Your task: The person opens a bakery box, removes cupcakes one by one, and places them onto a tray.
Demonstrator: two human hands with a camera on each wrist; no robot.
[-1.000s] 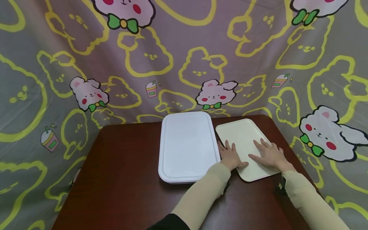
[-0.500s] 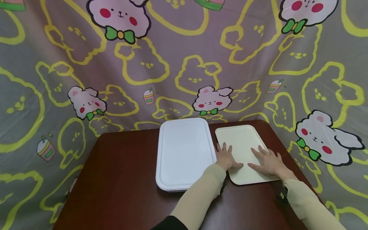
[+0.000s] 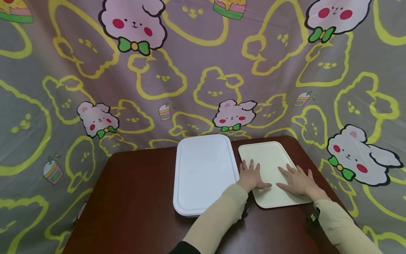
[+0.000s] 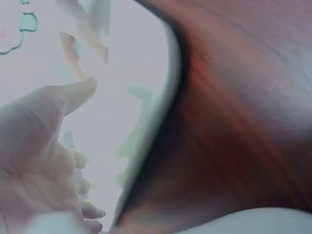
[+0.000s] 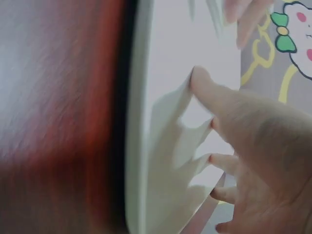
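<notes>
A cream rectangular tray [image 3: 269, 155] with rounded corners lies on the right part of the table. My left hand [image 3: 250, 177] rests on its left side, fingers spread, with the fingertips near the long left edge. Over the tray's right edge lies my right hand [image 3: 298, 181], its fingers straight and spread and the thumb pointing inward. In the left wrist view, the left hand [image 4: 34, 131] shows over the brightly lit tray surface. The right wrist view shows the right hand's thumb and fingertips [image 5: 200, 80] at the tray. Neither hand grips anything.
Left of the cream tray sits a larger white rectangular lid or tray [image 3: 204, 173], its right edge close to my left hand. Both lie on a dark reddish-brown table [image 3: 136, 197]. A patterned cloth [image 3: 190, 46] with cartoon rabbits hangs behind and beside the table.
The cream tray has turned slightly under my hands, its front end swinging left, closer to the white one. Both hands stay on it. The head view has tilted up a little.
</notes>
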